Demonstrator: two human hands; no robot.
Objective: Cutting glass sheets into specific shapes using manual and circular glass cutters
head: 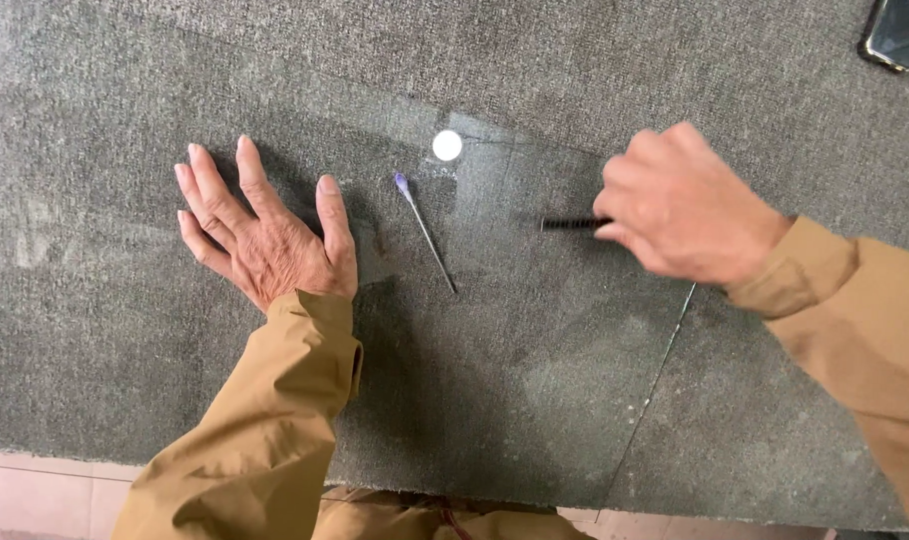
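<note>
A clear glass sheet (535,380) lies on grey carpet (675,70); its right edge runs diagonally down toward the near side. My left hand (265,235) rests flat on the glass, fingers spread and palm down. My right hand (685,205) is closed around a thin black ridged tool (573,223) whose tip points left, just above the glass. Between the hands lies a slim metal stick with a purple tip (425,232), touching neither hand. A small white round spot (447,145) shows on the glass beyond the stick; I cannot tell whether it is an object or a reflection.
A dark phone (897,32) lies on the carpet at the far right corner. Pale floor tiles (35,495) show past the carpet's near edge. Both my arms wear tan sleeves.
</note>
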